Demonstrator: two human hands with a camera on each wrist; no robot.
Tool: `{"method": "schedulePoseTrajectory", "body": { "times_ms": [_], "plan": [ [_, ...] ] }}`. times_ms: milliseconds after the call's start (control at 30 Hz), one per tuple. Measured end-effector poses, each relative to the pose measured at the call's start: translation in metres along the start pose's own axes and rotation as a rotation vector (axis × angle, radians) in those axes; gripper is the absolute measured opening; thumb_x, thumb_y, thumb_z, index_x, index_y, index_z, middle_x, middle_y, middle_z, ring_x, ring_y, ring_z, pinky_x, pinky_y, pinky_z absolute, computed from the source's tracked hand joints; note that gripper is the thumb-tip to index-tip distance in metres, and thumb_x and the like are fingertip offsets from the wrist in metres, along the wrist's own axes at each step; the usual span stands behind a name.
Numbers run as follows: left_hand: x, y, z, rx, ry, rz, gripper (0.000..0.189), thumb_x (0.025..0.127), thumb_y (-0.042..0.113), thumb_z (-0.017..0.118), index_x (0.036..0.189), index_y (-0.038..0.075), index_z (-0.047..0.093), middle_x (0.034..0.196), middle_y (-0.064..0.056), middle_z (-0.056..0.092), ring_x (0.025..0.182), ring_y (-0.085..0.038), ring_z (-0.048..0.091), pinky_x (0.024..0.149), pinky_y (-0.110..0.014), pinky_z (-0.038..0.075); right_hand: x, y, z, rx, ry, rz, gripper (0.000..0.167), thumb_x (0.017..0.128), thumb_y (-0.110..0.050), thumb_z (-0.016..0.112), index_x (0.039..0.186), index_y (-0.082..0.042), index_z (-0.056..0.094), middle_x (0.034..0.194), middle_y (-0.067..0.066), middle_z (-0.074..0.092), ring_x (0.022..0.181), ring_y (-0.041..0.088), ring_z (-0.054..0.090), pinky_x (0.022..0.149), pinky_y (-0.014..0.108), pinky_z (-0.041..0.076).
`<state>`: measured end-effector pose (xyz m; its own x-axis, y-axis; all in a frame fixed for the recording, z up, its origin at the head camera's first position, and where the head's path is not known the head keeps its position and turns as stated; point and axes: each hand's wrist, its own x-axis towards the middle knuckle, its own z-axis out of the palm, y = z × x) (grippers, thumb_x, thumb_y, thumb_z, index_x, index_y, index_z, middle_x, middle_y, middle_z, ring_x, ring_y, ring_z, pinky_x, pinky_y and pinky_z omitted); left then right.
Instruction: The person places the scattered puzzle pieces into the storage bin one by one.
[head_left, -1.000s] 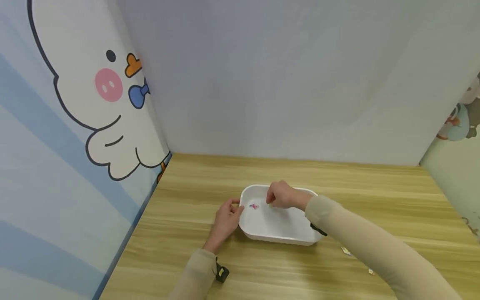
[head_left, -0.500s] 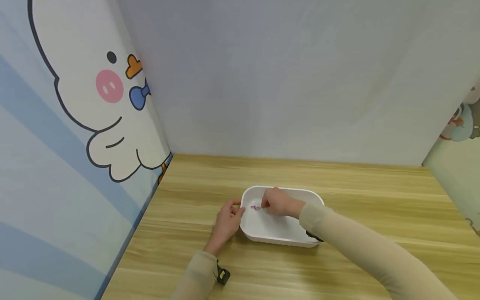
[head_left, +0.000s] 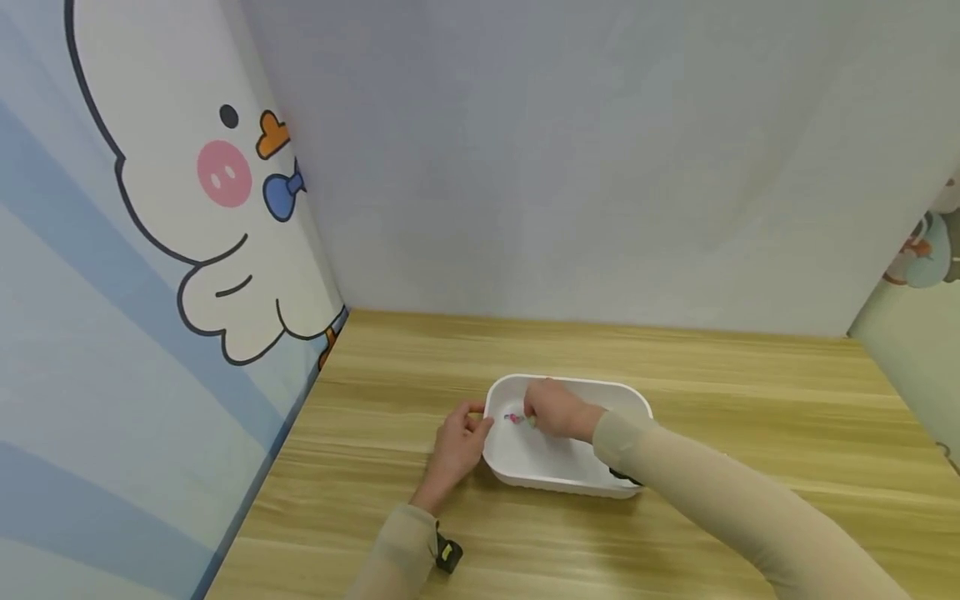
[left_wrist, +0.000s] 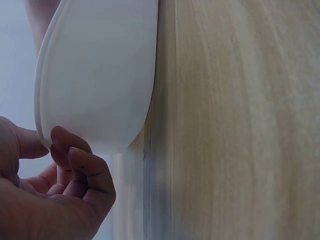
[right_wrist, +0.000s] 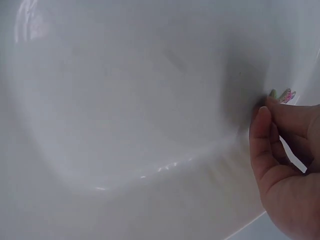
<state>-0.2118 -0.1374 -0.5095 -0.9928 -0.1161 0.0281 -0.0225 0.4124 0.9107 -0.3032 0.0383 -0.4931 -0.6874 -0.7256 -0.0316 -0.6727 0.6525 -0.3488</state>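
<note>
A white plastic tray (head_left: 540,468) with rounded corners stands on the table. My left hand (head_left: 459,442) grips its left rim; the left wrist view shows thumb and fingers (left_wrist: 82,162) pinching the edge. My right hand (head_left: 557,408) reaches down inside the tray, fingertips low over its floor. Between those fingertips is a small flat green piece (right_wrist: 273,93), mostly covered by thumb and finger. Right beside it on the tray floor lies a small pink patterned piece (right_wrist: 287,96). Whether the two pieces touch cannot be told.
The wood-grain table (head_left: 405,358) extends all round the tray. A pale wall (head_left: 585,167) rises behind it, and a wall with a cartoon bird (head_left: 240,225) stands at the left. My right sleeve (head_left: 735,492) hides part of the table.
My right hand has moved a little left inside the tray, bringing the green piece close to the pink one. The sleeve now covers small pieces seen earlier on the table. My left hand keeps its grip.
</note>
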Motion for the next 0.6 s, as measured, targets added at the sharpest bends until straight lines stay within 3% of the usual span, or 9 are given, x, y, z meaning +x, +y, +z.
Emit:
{"method": "schedulePoseTrajectory", "body": {
  "times_ms": [367,600],
  "plan": [
    [-0.0005,0.0015,-0.0011,0.007,0.000,0.008,0.021,0.092,0.010,0.063,0.110,0.000,0.061,0.068,-0.004,0.055,0.057,-0.013,0.051,0.049,-0.028,0.044,0.0006,0.0002,0.0057,-0.027,0.037,-0.005,0.012,0.073,0.010,0.069,0.073,-0.002,0.066,0.072,0.003,0.056,0.067,0.018,0.051,0.065,0.034,0.047],
    [0.0000,0.0008,-0.0008,0.005,0.000,0.004,0.022,0.092,0.010,0.063,0.111,-0.001,0.061,0.068,-0.005,0.056,0.057,-0.013,0.051,0.049,-0.028,0.044,0.0017,-0.0009,0.0038,-0.011,0.004,0.024,0.011,0.074,0.009,0.071,0.074,-0.002,0.068,0.073,0.003,0.058,0.067,0.017,0.050,0.065,0.033,0.047]
  ]
}}
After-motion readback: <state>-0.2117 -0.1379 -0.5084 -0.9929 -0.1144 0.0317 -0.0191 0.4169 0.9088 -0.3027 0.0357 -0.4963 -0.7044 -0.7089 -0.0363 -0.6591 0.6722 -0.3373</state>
